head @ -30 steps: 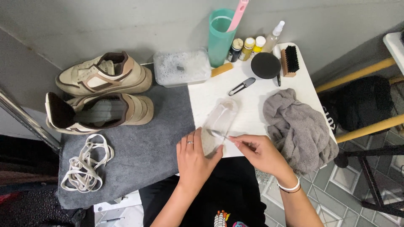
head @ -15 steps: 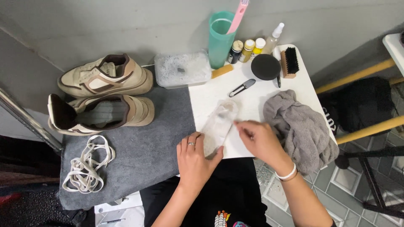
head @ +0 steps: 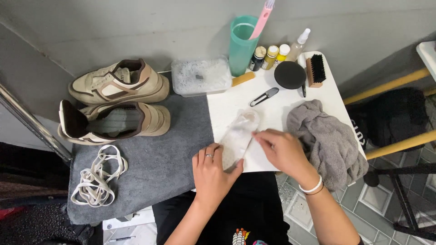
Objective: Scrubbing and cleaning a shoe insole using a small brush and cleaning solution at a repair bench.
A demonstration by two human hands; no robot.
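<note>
While my left hand [head: 212,174] pins the near end of the pale insole [head: 239,134] flat against the bench [head: 281,97], my right hand [head: 282,152] lies over its right edge with the fingers curled down on it, so both hands are closed onto the one thing and sit close together. The insole lies slantwise on the white top, its far end pointing toward the small black nail clipper [head: 265,96].

From this head view, the risks I see are small ones. The insole looks thin and limp, so if my left hand eases off, I judge it could slide or buckle under the push of my right. The grey rag [head: 329,136] is bunched just beside my right wrist and hangs off the bench edge; a careless sweep of the arm could drag it to the floor. The green cup [head: 241,45] with the pink toothbrush [head: 262,18] stands tall at the back and would tip if I reached past it in haste.

The bench is a small white top set against a grey wall. Beside it a dark grey mat [head: 154,163] carries two beige shoes [head: 119,102] and a loose heap of white laces [head: 96,174]. A clear tub [head: 200,75], little bottles [head: 271,55], a round black tin [head: 290,75] and a brush [head: 316,69] line the back. The tiled floor [head: 386,195] shows to the right, by yellow rails.
</note>
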